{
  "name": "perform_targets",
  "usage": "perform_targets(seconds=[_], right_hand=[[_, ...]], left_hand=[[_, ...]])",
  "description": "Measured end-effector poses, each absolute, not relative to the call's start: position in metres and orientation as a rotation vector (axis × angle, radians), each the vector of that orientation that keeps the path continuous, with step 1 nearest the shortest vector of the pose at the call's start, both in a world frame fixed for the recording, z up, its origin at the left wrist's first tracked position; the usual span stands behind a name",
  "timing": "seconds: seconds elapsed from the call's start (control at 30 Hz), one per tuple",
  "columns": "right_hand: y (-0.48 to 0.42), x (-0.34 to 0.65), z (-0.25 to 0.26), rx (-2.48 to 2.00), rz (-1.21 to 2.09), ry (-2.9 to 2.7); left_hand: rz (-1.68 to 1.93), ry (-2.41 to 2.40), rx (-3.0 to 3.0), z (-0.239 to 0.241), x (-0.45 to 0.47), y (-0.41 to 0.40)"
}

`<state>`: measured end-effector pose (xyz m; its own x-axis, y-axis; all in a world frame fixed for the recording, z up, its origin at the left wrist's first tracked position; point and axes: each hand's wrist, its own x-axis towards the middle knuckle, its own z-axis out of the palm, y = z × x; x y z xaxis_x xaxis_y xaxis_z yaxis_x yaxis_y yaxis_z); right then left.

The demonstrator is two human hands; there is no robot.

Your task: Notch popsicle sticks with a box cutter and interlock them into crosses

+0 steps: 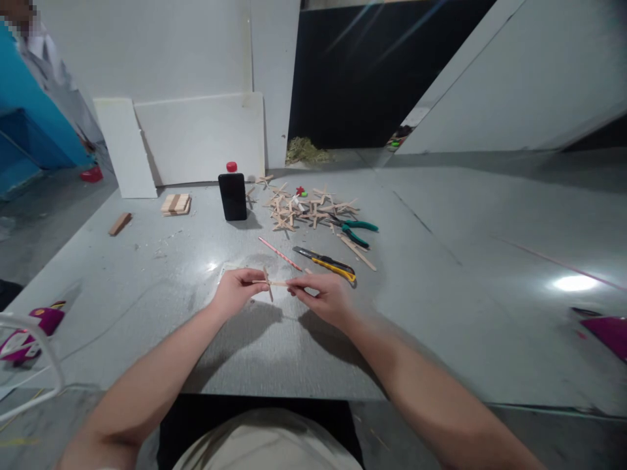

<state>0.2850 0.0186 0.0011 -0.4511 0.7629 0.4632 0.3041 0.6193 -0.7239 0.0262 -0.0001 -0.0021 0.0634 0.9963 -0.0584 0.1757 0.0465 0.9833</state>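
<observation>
Between my hands, just above the table, is a small cross of wooden craft sticks (pixel 269 284). My left hand (pixel 239 291) pinches the cross at its left end. At the other end, the fingers of my right hand (pixel 321 294) are closed on the same stick piece. Just beyond my hands lie a red-and-white pencil (pixel 279 253) and a yellow-and-black utility knife (pixel 325 262). Green-handled pliers (pixel 356 232) rest past the knife, beside loose craft sticks (pixel 358 252). Farther back is a pile of crossed craft sticks (pixel 306 210).
A black phone (pixel 232 197) stands upright against a red-capped bottle (pixel 232 167). To its left are a bundle of craft sticks (pixel 176 204) and a wooden block (pixel 120 224). Purple tools (pixel 36 331) lie at the left edge. A person (pixel 59 78) stands at the far left.
</observation>
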Motion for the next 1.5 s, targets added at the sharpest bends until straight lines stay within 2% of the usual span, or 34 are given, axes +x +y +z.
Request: perform_targets(seconds=[0.67,1.27,1.5], right_hand=[[0.010,0.283,0.007,-0.711,0.531,-2.061],[0.011,0.283,0.008,-0.775,0.558,-2.055],[0.014,0.287,0.007,-0.779,0.584,-2.038]], left_hand=[[1.028,1.228,1.355,0.013,0.030,-0.005],[0.992,1.283,1.277,0.004,0.028,-0.003],[0.930,1.198,1.217,0.016,0.022,-0.002]])
